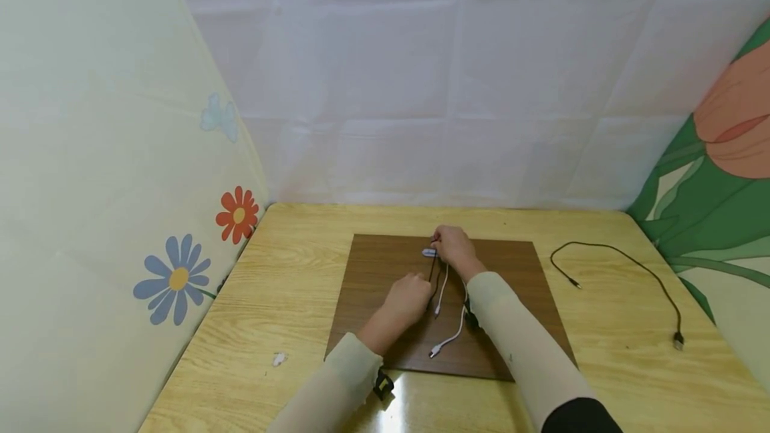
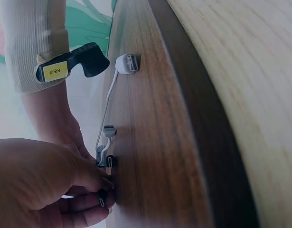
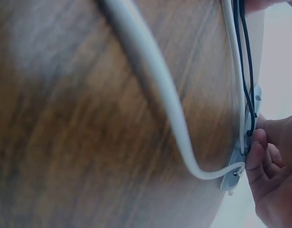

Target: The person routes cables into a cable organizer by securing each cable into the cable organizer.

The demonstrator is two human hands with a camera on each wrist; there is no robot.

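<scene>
My left hand [image 1: 409, 296] pinches a black cable near its small connector [image 2: 103, 198], low over the brown board. Farther back, my right hand [image 1: 455, 246] grips a grey-blue cable organizer strip [image 1: 428, 252]. The right wrist view shows its fingertips at the edge of that strip [image 3: 236, 154], right beside the slots. Two thin black strands [image 3: 247, 61] and white cable [image 3: 160, 71] run to the strip. A second black connector [image 2: 110, 161] hangs close to the left hand. One white cable end [image 1: 434, 351] with a USB plug lies on the board; a smaller white plug [image 1: 437, 311] is near it.
The brown board [image 1: 499, 313] lies on a light wooden table [image 1: 283, 299]. Right of the board is a loose black USB cable [image 1: 625, 256]. White cloth [image 1: 385, 85] hangs behind the table, with flower-printed panels at both sides.
</scene>
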